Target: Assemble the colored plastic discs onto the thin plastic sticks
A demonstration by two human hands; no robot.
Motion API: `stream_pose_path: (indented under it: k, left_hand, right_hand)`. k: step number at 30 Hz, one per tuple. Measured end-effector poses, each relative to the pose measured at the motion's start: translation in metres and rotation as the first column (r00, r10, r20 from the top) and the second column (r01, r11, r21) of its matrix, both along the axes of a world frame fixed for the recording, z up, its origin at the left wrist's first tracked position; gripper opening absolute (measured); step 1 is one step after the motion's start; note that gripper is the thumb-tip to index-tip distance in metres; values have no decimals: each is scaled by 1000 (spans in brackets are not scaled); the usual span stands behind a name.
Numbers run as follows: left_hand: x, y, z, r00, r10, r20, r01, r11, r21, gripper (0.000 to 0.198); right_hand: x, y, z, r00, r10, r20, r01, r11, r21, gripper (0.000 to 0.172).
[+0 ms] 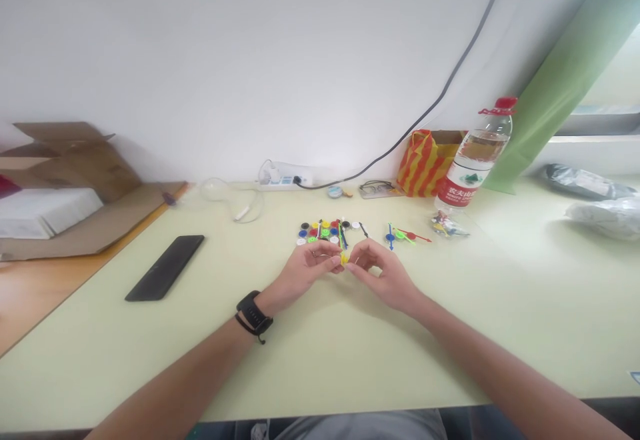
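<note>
Between my two hands is a small yellow plastic piece point(345, 259), too small to make out in detail. My left hand point(311, 268), below a black wristwatch, pinches it from the left with thumb and fingertips. From the right, the thumb and fingers of my right hand point(383, 273) close on it too. Just beyond my hands lie several round coloured discs point(325, 225) in rows, with thin arrow-shaped pointers among them. Right of these rest a blue disc with an arrow point(391, 237) and a red disc with an arrow point(411, 236), a green one between them.
A black slab point(165, 268) lies on the left of the table. Along the wall are a power strip point(285, 177), a striped bag point(425, 163) and a large water bottle point(475, 160). An open cardboard box point(85, 153) stands far left; plastic packages point(590, 181) lie far right.
</note>
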State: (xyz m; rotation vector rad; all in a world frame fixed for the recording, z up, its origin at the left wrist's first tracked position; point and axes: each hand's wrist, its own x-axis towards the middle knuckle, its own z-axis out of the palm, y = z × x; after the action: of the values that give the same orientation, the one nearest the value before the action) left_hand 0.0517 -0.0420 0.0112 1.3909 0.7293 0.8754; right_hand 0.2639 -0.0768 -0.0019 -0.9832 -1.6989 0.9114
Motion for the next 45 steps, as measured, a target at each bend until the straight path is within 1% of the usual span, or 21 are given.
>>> stream_pose_path:
  k: [4,6,8,9,12,13,14,15,17,18,19,20,21,23,26,28,34,38,41,43,45]
  left_hand:
    - [0,0,0,1000,8,23,-8,1000,-5,33]
    - [0,0,0,999,10,35,-10,1000,-6,32]
    - [0,1,0,999,20,43,-19,1000,-7,32]
    - [0,1,0,999,32,45,-31,999,-5,32]
    - [0,2,-1,996,81,42,-81,997,5,34]
    - [0,2,-1,994,99,41,-99,995,10,34]
    - [0,2,-1,993,115,40,-116,993,15,35]
    - [0,3,-2,991,129,38,-130,991,19,35]
    - [0,3,-2,988,152,31,-153,988,23,35]
    - [0,3,-2,986,162,27,-163,986,23,35]
    - [0,2,-2,985,170,24,-171,985,23,35]
    - [0,2,-2,984,175,22,-176,984,23,35]
    - [1,2,-1,984,178,20,-179,984,23,35]
    - [1,2,-1,984,179,15,-180,983,25,36]
    - [1,2,-1,986,168,-1,-168,985,31,38]
    - [1,2,-2,988,151,-9,-151,988,31,38]
    - [0,4,-8,996,92,3,-92,995,29,35]
    - [0,5,-8,994,106,9,-107,994,25,34]
    - [0,3,-4,993,118,16,-119,993,19,34]
    - [1,2,-2,993,121,17,-121,993,8,35]
    - [1,1,-1,992,124,12,-124,992,-7,35]
  right_hand:
    - [1,-1,3,1000,-25,-9,25,1000,-7,19]
    - [2,-2,4,999,-26,-25,26,1000,-4,25]
    - [3,-2,3,999,-25,-47,25,1000,-17,37]
    - [2,-2,2,998,-26,-64,23,999,-41,46]
    - [1,-1,-2,985,-33,-167,3,984,-178,78]
    - [0,-1,-3,977,-41,-211,-8,974,-225,84]
    - [-1,-1,-4,966,-58,-251,-10,965,-262,82]
    - [-1,-1,-3,959,-69,-273,-14,957,-289,72]
    - [-1,-1,-1,966,-14,-258,-73,944,-321,32]
    - [0,-1,1,969,45,-242,-124,938,-324,34]
    - [0,-1,3,966,108,-234,-181,930,-320,50]
    - [1,-1,5,958,159,-239,-230,923,-310,62]
    - [2,-1,6,949,185,-257,-259,919,-296,66]
    - [3,-1,7,943,151,-298,-237,931,-278,61]
    - [2,0,5,955,69,-289,-152,949,-275,39]
    - [1,1,4,963,32,-267,-100,964,-246,30]
    - [-2,2,-2,992,18,-126,-35,991,-131,22]
    - [-2,2,-4,998,12,-67,-19,994,-110,21]
    - [-1,0,-2,999,-11,-53,8,998,-64,26]
    - [0,-1,0,997,-16,-71,14,999,-34,38]
    - [1,-3,3,992,-17,-126,12,999,-37,50]
